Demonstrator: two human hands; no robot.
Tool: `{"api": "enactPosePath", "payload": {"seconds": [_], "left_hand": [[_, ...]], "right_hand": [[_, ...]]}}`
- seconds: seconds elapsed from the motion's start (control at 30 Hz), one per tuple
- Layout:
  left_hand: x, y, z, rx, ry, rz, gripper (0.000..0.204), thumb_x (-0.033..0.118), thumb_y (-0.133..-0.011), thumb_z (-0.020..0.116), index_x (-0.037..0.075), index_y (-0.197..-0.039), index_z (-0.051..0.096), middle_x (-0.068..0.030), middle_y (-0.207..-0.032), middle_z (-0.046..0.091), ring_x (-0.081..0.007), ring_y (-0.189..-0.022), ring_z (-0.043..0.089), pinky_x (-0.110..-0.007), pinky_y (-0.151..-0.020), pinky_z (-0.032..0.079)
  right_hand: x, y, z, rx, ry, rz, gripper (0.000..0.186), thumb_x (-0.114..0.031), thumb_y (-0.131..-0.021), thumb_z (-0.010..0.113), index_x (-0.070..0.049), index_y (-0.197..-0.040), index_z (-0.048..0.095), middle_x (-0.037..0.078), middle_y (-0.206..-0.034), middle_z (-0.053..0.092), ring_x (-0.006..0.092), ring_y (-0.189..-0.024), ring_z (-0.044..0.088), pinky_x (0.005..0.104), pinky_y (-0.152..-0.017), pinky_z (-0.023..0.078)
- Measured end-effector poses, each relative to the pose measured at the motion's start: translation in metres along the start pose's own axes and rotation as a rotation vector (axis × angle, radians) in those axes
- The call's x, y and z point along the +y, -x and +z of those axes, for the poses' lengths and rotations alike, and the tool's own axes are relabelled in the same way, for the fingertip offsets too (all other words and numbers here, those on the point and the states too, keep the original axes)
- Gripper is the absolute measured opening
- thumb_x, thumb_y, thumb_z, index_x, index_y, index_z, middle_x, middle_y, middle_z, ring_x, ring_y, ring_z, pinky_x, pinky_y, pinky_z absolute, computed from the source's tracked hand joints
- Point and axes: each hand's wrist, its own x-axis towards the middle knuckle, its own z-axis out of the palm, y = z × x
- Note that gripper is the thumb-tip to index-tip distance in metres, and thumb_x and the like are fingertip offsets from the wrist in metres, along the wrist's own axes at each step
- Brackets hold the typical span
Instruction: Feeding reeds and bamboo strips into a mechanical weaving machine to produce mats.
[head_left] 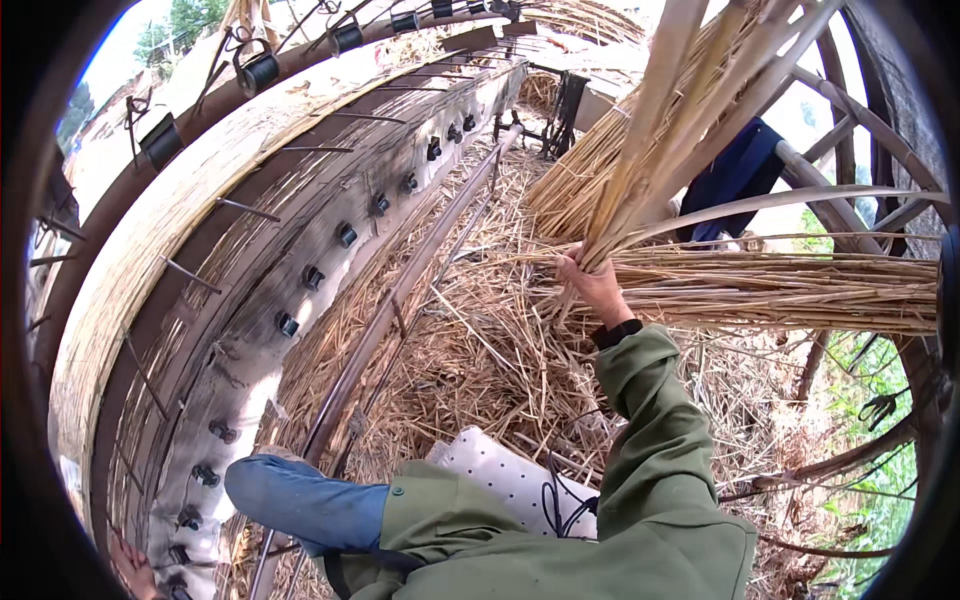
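My right hand, in a green sleeve with a dark cuff, is closed round the lower ends of a bunch of long dry reed stalks. The stalks fan upward to the top edge of the view. Just beyond this hand lies a thick bundle of thin straw, stretching to the right. At the lower left rim, my left hand shows only in part, beside a long curved woven reed mat. Its visible fingers look stretched out along the mat's side, apparently with nothing in them.
Black spools line a pale strip beside the mat, with metal pins sticking out. A long metal bar runs alongside. Loose straw covers the ground. Dark blue cloth shows behind the stalks, near a metal frame at right.
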Motion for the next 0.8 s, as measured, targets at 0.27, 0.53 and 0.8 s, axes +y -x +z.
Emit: {"api": "enactPosePath", "payload": {"seconds": [0.27,0.53,0.8], "left_hand": [[-0.075,0.077,0.009,-0.265,0.071,0.061,0.035,0.028,-0.089,0.050,0.002,-0.112,0.048,0.0044,-0.056,0.032,-0.0047,-0.044,0.027,-0.019,-0.042,0.025],[-0.169,0.195,0.114,-0.904,-0.300,-0.082,0.089,0.018,-0.062,0.078,0.005,-0.133,0.026,-0.0109,-0.125,0.041,-0.0225,-0.113,0.043,-0.033,-0.087,0.041],[-0.194,0.207,0.179,-1.057,-0.209,-0.010,0.043,0.004,-0.070,0.069,0.007,-0.107,0.049,-0.0108,-0.108,0.052,-0.0240,-0.111,0.045,-0.038,-0.098,0.034]], "right_hand": [[0.054,0.105,0.235,-0.424,0.435,-0.403,0.013,-0.016,-0.063,0.063,-0.009,-0.071,0.056,0.011,-0.063,0.057,0.0318,-0.063,0.058,0.0411,-0.055,0.045],[0.038,0.176,0.250,-0.751,0.396,-0.368,0.025,-0.024,-0.061,0.068,-0.009,-0.075,0.053,0.010,-0.067,0.058,0.0320,-0.063,0.057,0.0414,-0.057,0.046],[-0.012,0.180,0.236,-0.570,0.426,-0.577,0.054,-0.025,-0.061,0.071,-0.007,-0.108,0.052,0.010,-0.105,0.053,0.0285,-0.094,0.052,0.0391,-0.078,0.043]]}}
